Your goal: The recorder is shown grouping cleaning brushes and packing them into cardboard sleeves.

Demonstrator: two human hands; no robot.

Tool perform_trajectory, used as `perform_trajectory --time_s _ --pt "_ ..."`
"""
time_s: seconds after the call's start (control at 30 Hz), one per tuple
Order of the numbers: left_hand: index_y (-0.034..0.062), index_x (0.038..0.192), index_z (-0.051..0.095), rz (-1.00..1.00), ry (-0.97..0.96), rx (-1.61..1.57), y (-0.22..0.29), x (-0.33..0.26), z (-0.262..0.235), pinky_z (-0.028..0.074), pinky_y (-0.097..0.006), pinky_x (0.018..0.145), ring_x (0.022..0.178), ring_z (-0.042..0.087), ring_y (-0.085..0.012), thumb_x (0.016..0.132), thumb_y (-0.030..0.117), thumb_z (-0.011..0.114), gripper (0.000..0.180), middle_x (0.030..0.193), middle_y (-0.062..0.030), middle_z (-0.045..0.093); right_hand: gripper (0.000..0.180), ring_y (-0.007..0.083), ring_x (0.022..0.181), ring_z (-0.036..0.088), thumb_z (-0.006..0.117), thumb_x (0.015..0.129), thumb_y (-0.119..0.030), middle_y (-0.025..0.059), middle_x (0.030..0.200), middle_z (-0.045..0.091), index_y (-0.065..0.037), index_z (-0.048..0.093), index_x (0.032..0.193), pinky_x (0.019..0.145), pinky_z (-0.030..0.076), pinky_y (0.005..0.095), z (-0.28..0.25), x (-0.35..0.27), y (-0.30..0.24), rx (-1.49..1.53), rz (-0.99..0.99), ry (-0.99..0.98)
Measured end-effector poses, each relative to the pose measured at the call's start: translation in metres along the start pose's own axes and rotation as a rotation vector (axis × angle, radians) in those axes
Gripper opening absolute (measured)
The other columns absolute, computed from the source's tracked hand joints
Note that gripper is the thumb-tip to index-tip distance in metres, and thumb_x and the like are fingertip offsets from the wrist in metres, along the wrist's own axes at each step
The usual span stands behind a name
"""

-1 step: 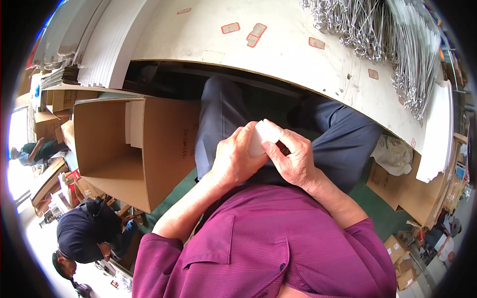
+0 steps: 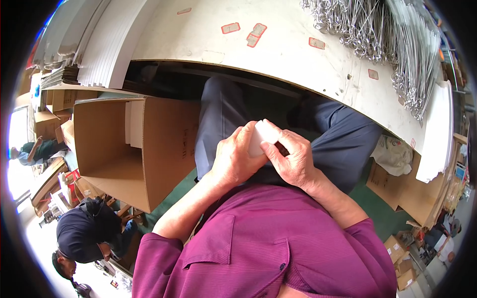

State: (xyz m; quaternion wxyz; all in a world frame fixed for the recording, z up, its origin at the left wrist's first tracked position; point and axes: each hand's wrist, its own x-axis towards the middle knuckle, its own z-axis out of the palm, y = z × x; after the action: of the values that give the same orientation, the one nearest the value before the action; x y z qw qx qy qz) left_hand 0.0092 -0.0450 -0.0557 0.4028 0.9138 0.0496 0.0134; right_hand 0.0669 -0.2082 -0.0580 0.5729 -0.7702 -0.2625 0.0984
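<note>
Above my lap, between my knees, I hold a white box point(image 2: 262, 136), of which a narrow pale end shows. My left hand point(image 2: 232, 156) is closed round its left side. My right hand point(image 2: 294, 158) grips it from the right, with the thumb pressed on its near face and the fingers over the far edge. The rest of the box is hidden by my hands.
Ahead is a white worktable point(image 2: 213, 47) with red-edged labels stuck on it. Bundled metal wire rods point(image 2: 415, 64) lie at its right, stacked long white cartons point(image 2: 107, 49) at its left. An open cardboard box point(image 2: 169, 144) stands by my left knee; people work behind it.
</note>
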Motion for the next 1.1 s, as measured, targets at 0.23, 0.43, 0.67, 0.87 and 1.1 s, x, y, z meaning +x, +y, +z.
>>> perform_trajectory --time_s 0.23,0.43,0.67,0.87,1.1 --pt "-0.0001 0.127 0.056 0.054 0.041 0.042 0.001 0.004 0.000 0.061 -0.044 0.069 0.084 0.072 -0.0379 0.076 0.020 0.080 0.060 0.101 -0.0208 0.069 0.036 0.0242 0.094 0.074 0.072 0.092 -0.005 0.0191 0.107 0.074 0.004 0.065 0.126 0.082 0.058 0.0336 -0.001 0.002 0.005 0.065 0.021 0.016" --pt "0.0023 0.132 0.051 0.003 -0.071 0.051 0.015 0.007 -0.040 0.060 -0.045 0.077 0.093 0.071 -0.0401 0.077 0.022 0.085 0.068 0.107 -0.0249 0.069 0.030 0.0130 0.079 0.072 0.069 0.094 -0.006 0.0137 0.094 0.075 0.004 0.067 0.123 0.070 0.057 0.0262 -0.026 0.026 -0.004 0.189 0.206 0.088" --pt "-0.0027 0.113 0.057 -0.078 0.151 0.418 0.011 0.086 -0.103 0.058 -0.047 0.074 0.078 0.072 -0.0423 0.079 0.034 0.080 0.055 0.081 -0.0259 0.071 0.010 0.0206 0.067 0.068 0.071 0.091 -0.008 0.0097 0.085 0.071 -0.001 0.072 0.098 0.058 0.055 0.0307 -0.093 0.076 -0.001 -0.390 -0.182 0.415" --pt "-0.0101 0.093 0.066 -0.128 0.266 0.611 -0.015 0.221 -0.140 0.057 -0.050 0.077 0.084 0.072 -0.0437 0.082 0.045 0.075 0.057 0.083 -0.0313 0.070 0.008 0.0239 0.070 0.068 0.071 0.089 -0.006 0.0105 0.084 0.070 -0.002 0.071 0.096 0.064 0.055 0.0334 -0.115 0.075 0.032 -0.440 -0.097 0.467" --pt "-0.0051 0.098 0.068 0.002 0.423 0.801 -0.013 0.278 -0.122 0.057 -0.049 0.080 0.082 0.071 -0.0433 0.086 0.047 0.071 0.053 0.084 -0.0273 0.071 0.006 0.0268 0.073 0.067 0.071 0.087 -0.006 0.0095 0.085 0.070 -0.003 0.070 0.093 0.066 0.055 0.0369 -0.113 0.077 0.034 -0.498 -0.171 0.494"
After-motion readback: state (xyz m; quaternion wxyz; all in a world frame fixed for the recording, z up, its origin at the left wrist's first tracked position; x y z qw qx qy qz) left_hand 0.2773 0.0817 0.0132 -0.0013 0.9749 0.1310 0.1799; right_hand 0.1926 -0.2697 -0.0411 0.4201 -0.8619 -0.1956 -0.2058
